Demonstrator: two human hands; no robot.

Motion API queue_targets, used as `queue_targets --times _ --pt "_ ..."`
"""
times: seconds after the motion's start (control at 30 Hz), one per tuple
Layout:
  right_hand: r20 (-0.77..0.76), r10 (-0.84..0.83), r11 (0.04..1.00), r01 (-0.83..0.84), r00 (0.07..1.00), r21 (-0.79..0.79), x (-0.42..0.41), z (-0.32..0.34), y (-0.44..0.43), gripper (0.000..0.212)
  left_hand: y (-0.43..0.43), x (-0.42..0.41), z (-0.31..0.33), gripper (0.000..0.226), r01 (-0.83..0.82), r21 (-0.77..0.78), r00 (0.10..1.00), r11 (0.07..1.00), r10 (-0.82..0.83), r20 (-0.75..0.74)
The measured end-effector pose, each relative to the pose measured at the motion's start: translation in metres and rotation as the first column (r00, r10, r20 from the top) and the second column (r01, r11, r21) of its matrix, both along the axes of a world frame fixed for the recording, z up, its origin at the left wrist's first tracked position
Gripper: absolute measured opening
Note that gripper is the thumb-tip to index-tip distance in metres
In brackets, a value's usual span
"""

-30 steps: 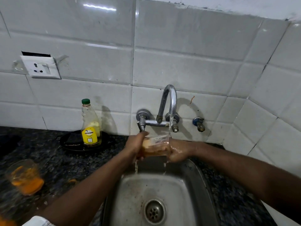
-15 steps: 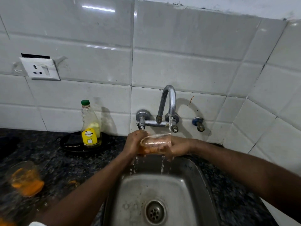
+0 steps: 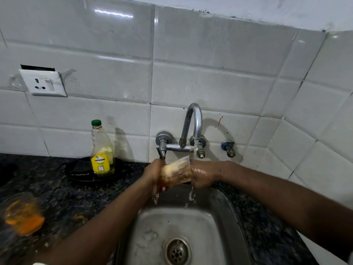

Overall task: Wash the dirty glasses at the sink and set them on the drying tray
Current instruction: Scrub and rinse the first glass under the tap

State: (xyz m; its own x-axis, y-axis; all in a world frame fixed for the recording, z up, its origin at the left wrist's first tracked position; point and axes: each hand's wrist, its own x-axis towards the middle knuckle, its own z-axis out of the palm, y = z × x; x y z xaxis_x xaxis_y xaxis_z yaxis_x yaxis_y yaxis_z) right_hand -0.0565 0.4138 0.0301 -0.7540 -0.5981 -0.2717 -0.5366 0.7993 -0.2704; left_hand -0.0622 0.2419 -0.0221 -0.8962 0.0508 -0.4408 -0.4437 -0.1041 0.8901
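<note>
Under the tap point(image 3: 193, 121) the glass point(image 3: 176, 172) lies sideways, axis left-right; fingers of left hand point(image 3: 152, 174) and right hand point(image 3: 202, 175) curl round its ends.

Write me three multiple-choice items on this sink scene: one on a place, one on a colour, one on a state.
1. Where does the soap bottle stand?
A. On a window sill
B. On the dark plate, left of the tap
C. Right of the tap

2. What colour is the bottle's cap?
A. Red
B. Blue
C. Green

3. What state is the tap in?
A. Running
B. Shut off
C. Wrapped in a cloth

Answers:
1 B: the bottle stands on the plate by the wall, left of the tap.
2 C: the cap is plainly green.
3 A: a stream of water falls from the spout onto the glass, which the left hand and right hand hold over the sink.
</note>
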Motion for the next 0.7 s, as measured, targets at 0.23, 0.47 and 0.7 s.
queue_targets --times 0.23,0.47,0.7 --pt "0.149 -0.107 0.983 0.127 0.983 -0.134 0.000 0.015 -0.003 0.039 0.002 -0.002 -0.009 0.027 -0.220 -0.034 0.869 0.975 0.180 -0.461" --pt "0.099 -0.071 0.994 0.078 0.993 -0.071 0.002 0.005 -0.001 0.051 -0.004 0.001 -0.012 0.030 -0.158 -0.092 0.905 0.983 0.108 -0.411" --pt "0.016 0.003 0.999 -0.004 1.000 0.054 -0.001 0.013 -0.008 0.044 0.002 0.002 -0.007 0.037 -0.088 -0.031 0.992 0.996 0.085 -0.095"
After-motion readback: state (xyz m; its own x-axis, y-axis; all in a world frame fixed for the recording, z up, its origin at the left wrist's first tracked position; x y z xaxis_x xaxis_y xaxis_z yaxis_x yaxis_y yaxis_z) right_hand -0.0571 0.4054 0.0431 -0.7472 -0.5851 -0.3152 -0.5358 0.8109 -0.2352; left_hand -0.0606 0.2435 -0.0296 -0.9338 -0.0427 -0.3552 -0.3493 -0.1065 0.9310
